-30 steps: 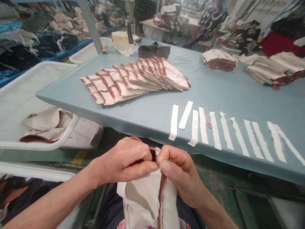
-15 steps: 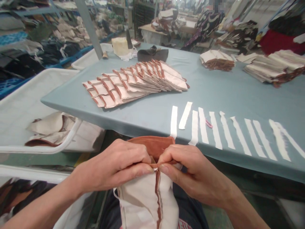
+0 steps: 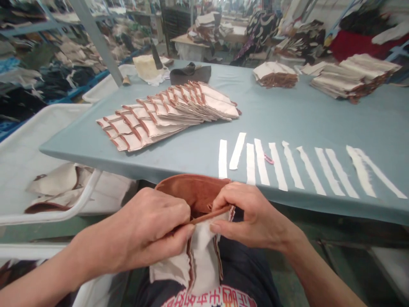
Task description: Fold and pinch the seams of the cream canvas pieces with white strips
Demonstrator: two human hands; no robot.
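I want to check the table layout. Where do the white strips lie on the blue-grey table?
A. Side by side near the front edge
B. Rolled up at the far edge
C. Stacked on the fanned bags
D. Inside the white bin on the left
A: the white strips lie side by side near the front edge of the table, just beyond the right hand.

Left hand (image 3: 153, 232), right hand (image 3: 252, 217) pinching.

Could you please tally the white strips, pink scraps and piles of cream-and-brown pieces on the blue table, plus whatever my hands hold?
White strips: 11
Pink scrap: 1
Piles of cream-and-brown pieces: 3
Held piece, pinched by left hand and right hand: 1
Total: 16
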